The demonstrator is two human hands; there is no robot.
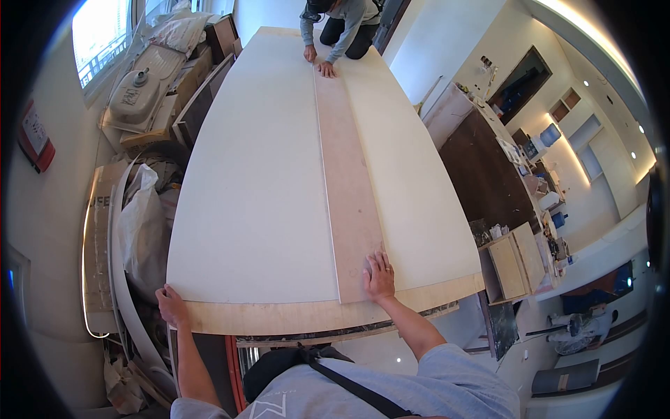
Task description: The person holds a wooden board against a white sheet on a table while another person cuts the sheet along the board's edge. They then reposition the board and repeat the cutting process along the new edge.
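A large white board [265, 174] lies flat on a plywood sheet [279, 318]. A long narrow plywood strip [349, 188] runs along the board from near to far. My right hand [379, 276] presses flat on the near end of the strip, fingers spread. The near-left corner of the plywood sheet is gripped by my left hand [171, 306]. At the far end another person [342, 24] kneels with both hands on the strip's far end [325, 68].
Left of the board are a steel sink [139, 91], boxes, a white plastic bag [143, 223] and curved trim pieces. To the right stands a dark cabinet [488, 174] with clutter and a small wooden box unit [516, 262]. A fire extinguisher [35, 140] hangs on the left wall.
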